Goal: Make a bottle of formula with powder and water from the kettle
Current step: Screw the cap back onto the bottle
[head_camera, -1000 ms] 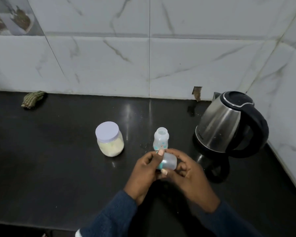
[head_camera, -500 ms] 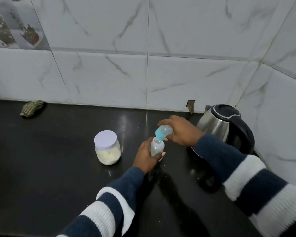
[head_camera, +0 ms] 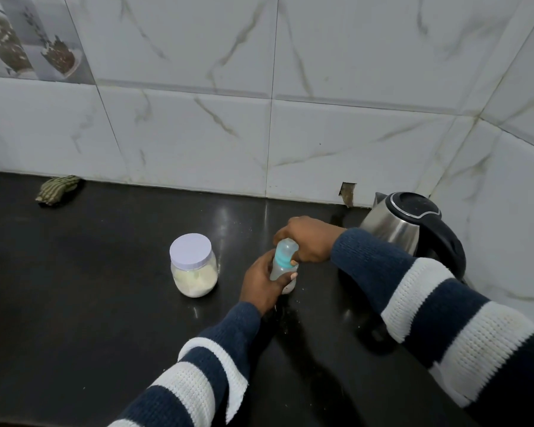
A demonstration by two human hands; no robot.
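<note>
Bottle — clear, teal-collared, capped — gripped by both hands.

Both arms wear a chunky knitted jumper in broad navy and white bands. The left sleeve ends in a navy cuff; the right sleeve shows ribbed white knit, navy at the wrist.

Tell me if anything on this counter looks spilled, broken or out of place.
Pale specks lie scattered on the dark counter around the base of the bottle, possibly spilled powder. The wall tile has a chipped notch at its bottom edge beside the kettle.
</note>
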